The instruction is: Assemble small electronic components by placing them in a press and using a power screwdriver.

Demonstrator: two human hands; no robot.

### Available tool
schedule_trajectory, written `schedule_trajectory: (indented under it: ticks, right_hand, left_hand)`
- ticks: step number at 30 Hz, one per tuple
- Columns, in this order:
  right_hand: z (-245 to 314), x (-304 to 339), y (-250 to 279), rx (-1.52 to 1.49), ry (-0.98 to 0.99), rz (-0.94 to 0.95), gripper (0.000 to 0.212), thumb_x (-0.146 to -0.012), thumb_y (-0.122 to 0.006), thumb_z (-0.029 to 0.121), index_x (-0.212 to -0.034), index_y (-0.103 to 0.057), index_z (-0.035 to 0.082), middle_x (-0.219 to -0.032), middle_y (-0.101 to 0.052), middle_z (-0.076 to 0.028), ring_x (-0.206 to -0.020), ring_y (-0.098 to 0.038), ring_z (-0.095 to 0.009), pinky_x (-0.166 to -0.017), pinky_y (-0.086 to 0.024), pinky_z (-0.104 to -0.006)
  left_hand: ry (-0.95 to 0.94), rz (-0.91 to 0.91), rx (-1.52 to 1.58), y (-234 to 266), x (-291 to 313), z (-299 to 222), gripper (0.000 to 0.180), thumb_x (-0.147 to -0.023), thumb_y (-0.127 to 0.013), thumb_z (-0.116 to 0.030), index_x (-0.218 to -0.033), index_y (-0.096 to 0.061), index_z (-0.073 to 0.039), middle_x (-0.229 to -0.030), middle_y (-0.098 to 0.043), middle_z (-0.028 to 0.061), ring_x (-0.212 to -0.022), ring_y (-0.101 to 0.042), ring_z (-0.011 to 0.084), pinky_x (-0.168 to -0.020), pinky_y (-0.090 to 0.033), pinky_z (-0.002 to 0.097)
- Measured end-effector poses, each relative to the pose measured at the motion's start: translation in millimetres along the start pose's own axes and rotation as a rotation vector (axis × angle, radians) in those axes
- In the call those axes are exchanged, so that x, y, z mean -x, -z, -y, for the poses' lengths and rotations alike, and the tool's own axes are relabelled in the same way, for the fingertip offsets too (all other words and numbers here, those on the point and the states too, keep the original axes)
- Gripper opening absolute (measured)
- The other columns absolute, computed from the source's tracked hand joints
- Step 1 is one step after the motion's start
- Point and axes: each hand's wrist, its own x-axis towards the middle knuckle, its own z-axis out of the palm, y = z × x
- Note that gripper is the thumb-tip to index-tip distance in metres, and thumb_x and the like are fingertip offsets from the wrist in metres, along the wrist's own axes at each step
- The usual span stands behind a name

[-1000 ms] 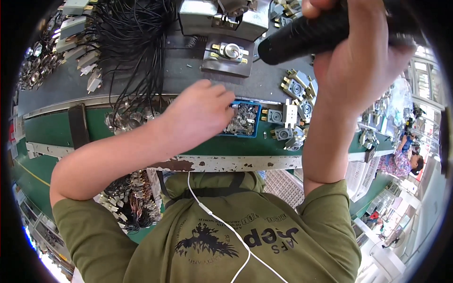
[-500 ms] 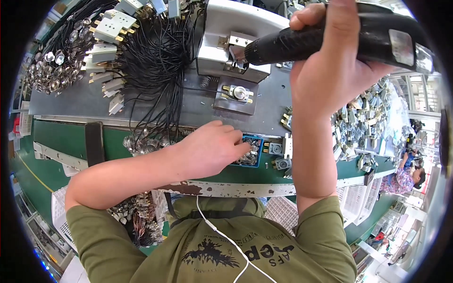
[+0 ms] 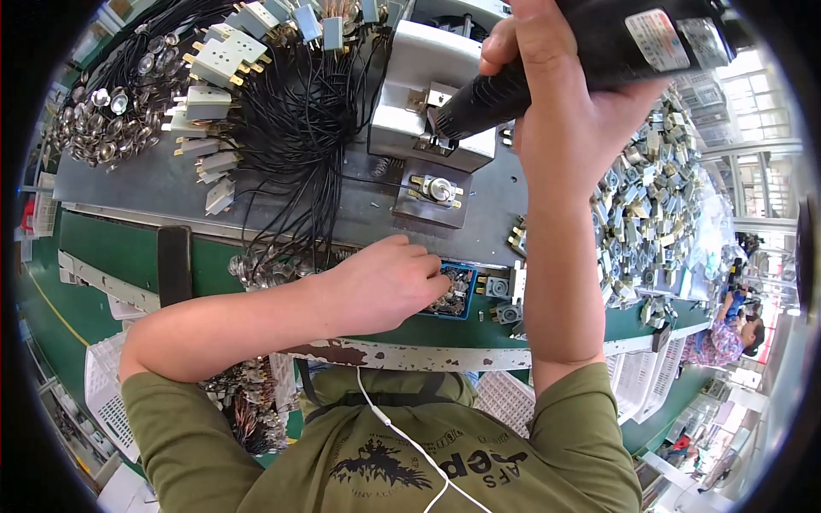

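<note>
My right hand (image 3: 573, 94) grips a black electric screwdriver (image 3: 505, 98). The driver's front end points down-left at the white metal machine (image 3: 402, 60), at a small opening in its front. My left hand (image 3: 389, 286) is closed, fingers curled, beside the blue tray (image 3: 472, 295) of small metal parts; whatever its fingertips hold is hidden. Between the hands, a small switch-like part (image 3: 438, 190) with brass terminals and a round metal cap sits on a metal block (image 3: 419, 215). A black wire runs from it to the left.
A bundle of black wires (image 3: 295, 120) with white terminal blocks (image 3: 224, 56) spreads at the left, beside shiny metal caps (image 3: 107, 137). Many small metal parts (image 3: 654, 205) pile up at the right. A dark phone-like slab (image 3: 174, 265) stands near the front edge. Another person (image 3: 727, 338) is far right.
The screwdriver and my right hand have shifted left a little, its front end still at the machine. My left hand has moved slightly down, near the blue tray. The whole view has shifted slightly.
</note>
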Motion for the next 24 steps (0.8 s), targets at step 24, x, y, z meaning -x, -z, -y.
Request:
schedule_trajectory:
  ticks: [24]
  right_hand:
    - [16.0,8.9,37.9,0.055,0.026,0.135,0.047,-0.087,-0.076,-0.008,-0.125,-0.049,-0.001,-0.092,-0.069,-0.010,-0.068,-0.068,-0.012,-0.055,-0.055,-0.0232]
  left_hand:
    - [0.162,-0.430,-0.208,30.0,-24.7,50.1,0.013,-0.084,-0.076,-0.013,-0.090,-0.066,-0.011,-0.096,-0.067,0.0015,-0.090,-0.064,0.0229,-0.078,-0.048,0.0388]
